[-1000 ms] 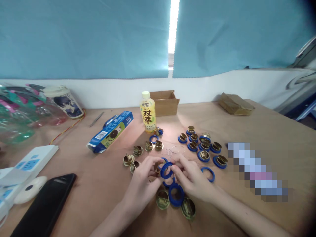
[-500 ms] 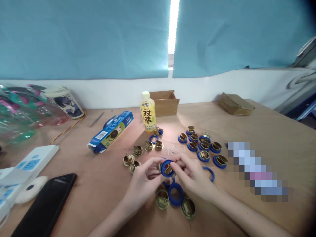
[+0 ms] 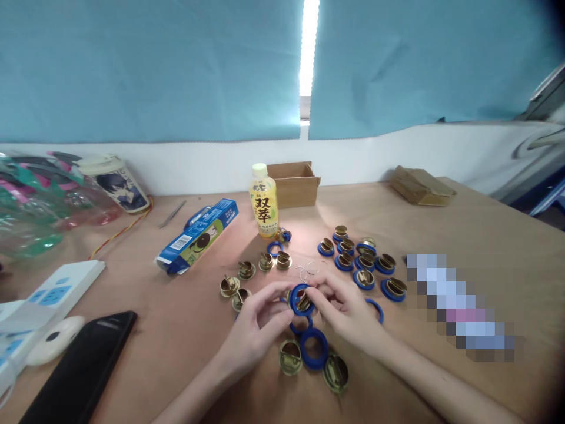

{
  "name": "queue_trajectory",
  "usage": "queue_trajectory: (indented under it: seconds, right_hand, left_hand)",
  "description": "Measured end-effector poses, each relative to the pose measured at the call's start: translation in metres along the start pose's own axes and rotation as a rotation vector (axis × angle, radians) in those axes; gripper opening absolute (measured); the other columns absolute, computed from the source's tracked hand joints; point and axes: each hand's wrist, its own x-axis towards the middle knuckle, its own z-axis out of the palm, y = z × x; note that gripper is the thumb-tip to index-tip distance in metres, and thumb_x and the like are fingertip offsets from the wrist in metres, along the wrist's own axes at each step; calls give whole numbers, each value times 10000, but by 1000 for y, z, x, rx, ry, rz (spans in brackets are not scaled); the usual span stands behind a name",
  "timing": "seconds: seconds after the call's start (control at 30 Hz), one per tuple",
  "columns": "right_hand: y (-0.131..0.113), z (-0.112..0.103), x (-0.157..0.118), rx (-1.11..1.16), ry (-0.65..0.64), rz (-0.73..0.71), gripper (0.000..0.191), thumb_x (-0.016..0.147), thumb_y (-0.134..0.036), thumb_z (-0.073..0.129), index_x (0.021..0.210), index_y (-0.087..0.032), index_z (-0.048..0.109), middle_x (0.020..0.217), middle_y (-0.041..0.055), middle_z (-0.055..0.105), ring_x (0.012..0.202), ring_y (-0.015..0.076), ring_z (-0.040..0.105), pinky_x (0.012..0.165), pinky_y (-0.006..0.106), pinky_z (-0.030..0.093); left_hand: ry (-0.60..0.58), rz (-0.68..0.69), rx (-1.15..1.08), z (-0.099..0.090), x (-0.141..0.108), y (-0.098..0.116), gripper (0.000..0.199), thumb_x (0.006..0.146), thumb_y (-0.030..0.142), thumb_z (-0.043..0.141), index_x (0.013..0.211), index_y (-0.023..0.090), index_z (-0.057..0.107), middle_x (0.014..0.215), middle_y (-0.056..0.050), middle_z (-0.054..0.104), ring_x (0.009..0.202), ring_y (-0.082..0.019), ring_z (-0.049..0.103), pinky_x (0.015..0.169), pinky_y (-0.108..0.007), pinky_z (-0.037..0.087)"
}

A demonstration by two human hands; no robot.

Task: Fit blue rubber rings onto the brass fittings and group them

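Observation:
Between my two hands is a round brass fitting (image 3: 303,302) with a blue ring (image 3: 293,305) about it. My left hand (image 3: 260,318) pinches its left side with thumb and fingers. My right hand (image 3: 348,306) grips the right side, its thumb tip pressed on the ring's upper right. Just below the hands lie a loose blue ring (image 3: 325,352) and two brass fittings, one at left (image 3: 290,358) and one at right (image 3: 336,372). Another blue ring (image 3: 380,312) is partly hidden behind my right hand.
Brass fittings with blue rings (image 3: 365,260) are grouped at right; several bare brass fittings (image 3: 247,270) lie at left. Thin wire rings (image 3: 312,268), a drink bottle (image 3: 263,206), a blue box (image 3: 198,235), a cardboard box (image 3: 293,191) and a phone (image 3: 83,371) also occupy the table.
The held fitting and its ring have shifted slightly right and turned a little. My left thumb has moved a bit upward. Both hands keep their hold.

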Motion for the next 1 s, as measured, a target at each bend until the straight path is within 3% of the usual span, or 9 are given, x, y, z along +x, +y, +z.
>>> queue_trajectory:
  seconds: [0.13, 0.27, 0.47, 0.63, 0.9, 1.0]
  right_hand:
    - [2, 0, 0, -24, 24, 0, 160, 966, -338, 539, 921, -191, 585, 565, -66, 473, 486, 100, 427, 449, 225, 279]
    - [3, 1, 0, -23, 30, -7, 148, 966, -328, 541, 939, -190, 590, 578, -66, 479, 503, 101, 439, 462, 224, 291]
    - [2, 2, -1, -50, 10, -27, 110, 960, -297, 549, 938, -195, 584, 588, -68, 494, 505, 102, 465, 464, 220, 315]
    - [0, 1, -1, -92, 2, -48, 107, 976, -286, 526, 940, -201, 582, 618, -63, 492, 534, 107, 476, 490, 223, 348]
    - [-5, -1, 0, -140, -99, -12, 153, 1040, -298, 408, 1047, -215, 536, 891, 12, 605, 843, 166, 597, 769, 294, 451]
    - [-7, -1, 0, -142, -120, 20, 188, 1053, -320, 374, 1119, -226, 523, 930, 21, 620, 851, 170, 608, 792, 306, 454]
  left_hand:
    - [60, -9, 25, 1, 0, -2, 313, 862, 315, 671, 1145, 185, 652, 1131, -109, 728, 954, -267, 720, 844, -409, 592]
    - [68, -43, 15, 5, 0, -1, 331, 865, 326, 678, 1151, 161, 651, 968, -92, 762, 838, -246, 737, 808, -393, 596]
    - [141, -7, 65, 7, 2, -1, 233, 848, 259, 688, 1060, 162, 702, 1126, -107, 748, 1013, -262, 711, 875, -355, 585]
    - [140, -46, 34, 8, 3, -1, 249, 828, 243, 698, 1064, 162, 698, 1080, -101, 762, 928, -249, 734, 799, -345, 614]
    - [145, -58, -31, 9, 4, 0, 243, 814, 234, 718, 1044, 160, 701, 1070, -90, 764, 885, -230, 742, 799, -346, 626]
    - [135, -46, -29, 9, 3, 1, 220, 821, 229, 710, 1032, 168, 711, 1067, -88, 767, 891, -233, 746, 800, -345, 626]
